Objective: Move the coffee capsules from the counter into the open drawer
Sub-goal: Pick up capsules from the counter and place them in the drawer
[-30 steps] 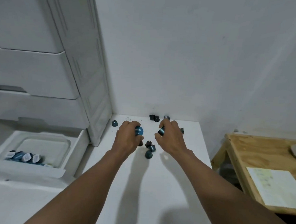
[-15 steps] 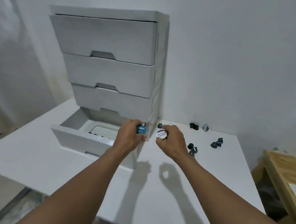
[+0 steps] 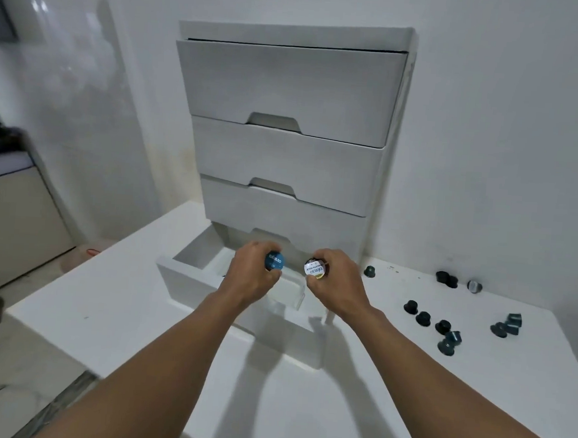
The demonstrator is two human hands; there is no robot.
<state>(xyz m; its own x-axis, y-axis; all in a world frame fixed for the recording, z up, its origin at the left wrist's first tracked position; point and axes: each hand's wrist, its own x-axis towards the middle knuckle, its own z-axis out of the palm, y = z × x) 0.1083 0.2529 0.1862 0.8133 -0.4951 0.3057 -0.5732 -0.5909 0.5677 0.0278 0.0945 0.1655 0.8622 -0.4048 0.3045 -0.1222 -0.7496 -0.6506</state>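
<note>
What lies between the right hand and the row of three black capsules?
In the head view, only bare counter separates the right hand from the three black capsules.

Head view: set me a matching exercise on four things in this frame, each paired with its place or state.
Things:
1 blue-lidded capsule
2 white-lidded capsule
3 silver capsule
4 bottom drawer

Places or states:
a lying on the counter
b gripped in the right hand
c pulled open
d gripped in the left hand

Pairs: 1-d, 2-b, 3-a, 4-c.
</note>
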